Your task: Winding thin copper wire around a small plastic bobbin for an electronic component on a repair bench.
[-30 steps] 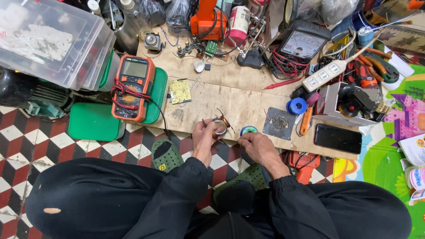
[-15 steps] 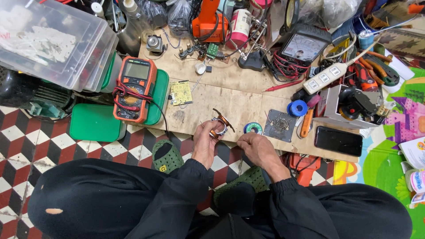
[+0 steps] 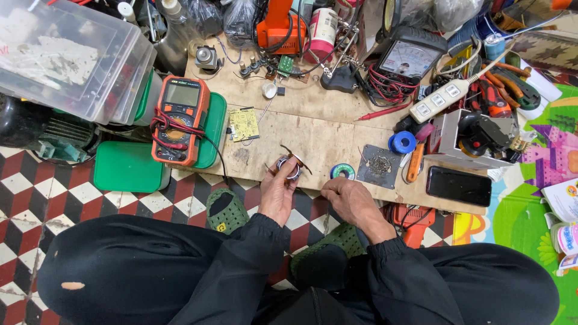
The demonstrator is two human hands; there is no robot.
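cluttered wooden board [image 3: 313, 129], checkered floor [image 3: 66, 198], left hand [image 3: 278, 194] holding coil [image 3: 288, 168]

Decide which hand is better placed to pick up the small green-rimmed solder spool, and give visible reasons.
Probably the right hand: it rests just below the solder spool, with nothing in its grasp as far as shows. The left hand is holding a small copper-wound coil.

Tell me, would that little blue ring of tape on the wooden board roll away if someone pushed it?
Probably not while it lies flat as it does now: the blue tape roll rests on its side on the wooden board, so it would likely slide. Stood on edge, it could roll. It looks small and probably light.
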